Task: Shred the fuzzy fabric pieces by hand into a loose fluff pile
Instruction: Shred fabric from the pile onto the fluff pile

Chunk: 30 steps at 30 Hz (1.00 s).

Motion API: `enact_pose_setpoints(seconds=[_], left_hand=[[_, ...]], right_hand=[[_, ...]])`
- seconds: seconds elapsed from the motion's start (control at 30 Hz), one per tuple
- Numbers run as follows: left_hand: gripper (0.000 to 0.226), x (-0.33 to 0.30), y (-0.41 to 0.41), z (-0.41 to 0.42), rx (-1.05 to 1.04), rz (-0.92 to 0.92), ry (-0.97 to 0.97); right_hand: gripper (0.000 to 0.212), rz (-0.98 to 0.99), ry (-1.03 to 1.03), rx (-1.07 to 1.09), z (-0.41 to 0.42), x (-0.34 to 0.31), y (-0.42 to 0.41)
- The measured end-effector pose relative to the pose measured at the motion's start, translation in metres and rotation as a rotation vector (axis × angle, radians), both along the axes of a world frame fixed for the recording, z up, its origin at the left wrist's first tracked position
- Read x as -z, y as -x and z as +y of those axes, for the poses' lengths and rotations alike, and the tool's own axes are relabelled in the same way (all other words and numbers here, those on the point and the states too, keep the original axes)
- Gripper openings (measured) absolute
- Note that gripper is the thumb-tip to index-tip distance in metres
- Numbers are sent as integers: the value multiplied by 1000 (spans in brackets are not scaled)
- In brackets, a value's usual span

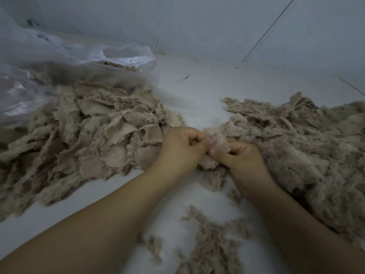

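Observation:
A heap of beige fuzzy fabric pieces [94,131] lies on the left of the white surface. On the right spreads a loose pile of shredded fluff [300,147]. Between the two, my left hand [179,149] and my right hand [243,161] meet. Both pinch one small fuzzy fabric piece [218,142] with curled fingers and thumbs, just above the near edge of the fluff pile. Part of the piece hangs below my hands and is hidden by them.
A clear plastic bag [59,64] with more fabric inside lies at the back left, behind the heap. Scattered tufts of fluff [207,240] lie on the white surface [195,95] near my forearms. A pale wall [197,22] rises behind.

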<state>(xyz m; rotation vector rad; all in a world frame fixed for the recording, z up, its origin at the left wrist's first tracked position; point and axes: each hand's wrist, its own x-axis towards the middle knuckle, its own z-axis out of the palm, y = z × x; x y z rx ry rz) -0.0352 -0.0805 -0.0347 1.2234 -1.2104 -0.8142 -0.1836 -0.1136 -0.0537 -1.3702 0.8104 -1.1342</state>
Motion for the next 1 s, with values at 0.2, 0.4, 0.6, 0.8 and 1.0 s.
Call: enact_pose_setpoints(seconds=[0.2,0.4,0.6,0.8,1.0], left_hand=[[35,4,-6,-4,2,194,-104],[29,3,-4,-5,26,162,-19],[35,3,-5,-4,25,226,-50],[37,0,-4,1,152,182,-85],[44,1,-2,0,77,208,-40]], right_hand=[[36,-23,21,-1,0,0,-2],[42,2,71,3,3,-3,-3],[32,18,72,-6,4,-4,-1],[32,-72,-45,29,2,-5,-2],[37,-212,-147,136,2,-8,-7]])
